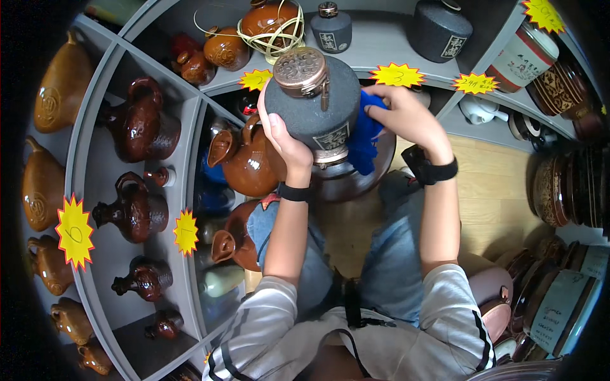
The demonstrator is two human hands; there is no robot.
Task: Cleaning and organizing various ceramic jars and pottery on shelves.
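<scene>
A dark grey, rough-surfaced jar (293,115) is held up in front of the shelves, tilted. It has an embossed bronze-coloured lid (300,71) with a clasp and a small framed label on its side. My left hand (289,143) is closed round the jar's left side, the thumb lying along it. On the opposite side, my right hand (412,120) grips a crumpled blue cloth (363,143) that rests against the jar. Part of the cloth and some fingers of both hands are hidden behind the jar.
Grey shelving (381,63) curves around the front and left, with price tags on its edges. A brown glazed pitcher (251,162) stands close to my left wrist. Similar grey jars (438,32) sit on the upper shelf. Stacked dark pots (562,190) line the right of the wooden floor (486,197).
</scene>
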